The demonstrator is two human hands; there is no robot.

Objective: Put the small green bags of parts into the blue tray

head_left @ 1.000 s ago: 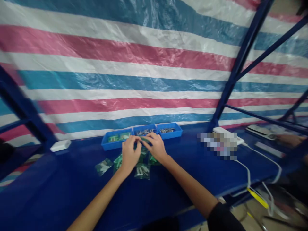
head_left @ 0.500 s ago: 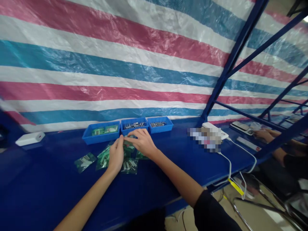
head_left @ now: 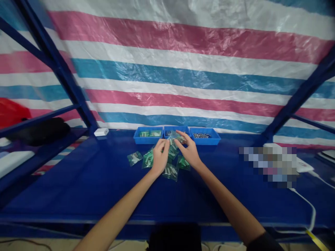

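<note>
My left hand [head_left: 159, 157] and my right hand [head_left: 188, 150] meet above a heap of small clear plastic bags [head_left: 170, 170] with green parts in them, on the blue table [head_left: 78, 181]. Both hands pinch one such small bag [head_left: 175, 138], held up just in front of the middle blue tray [head_left: 177, 128]. A lone bag [head_left: 134, 158] lies to the left of the heap. Three blue trays stand in a row at the back: the left tray [head_left: 148, 136] holds green bags, the right tray [head_left: 205, 139] holds small dark metal parts.
A small white box [head_left: 101, 131] sits at the back left near a blue frame post [head_left: 65, 76]. A white device with a cable [head_left: 305, 167] lies at the right. A striped tarpaulin [head_left: 183, 69] closes the back. A dark bag [head_left: 39, 130] rests on a left shelf.
The view has swung to the left, so trays and hands now sit at centre. My hands have lifted one small bag between them, up off the heap.
</note>
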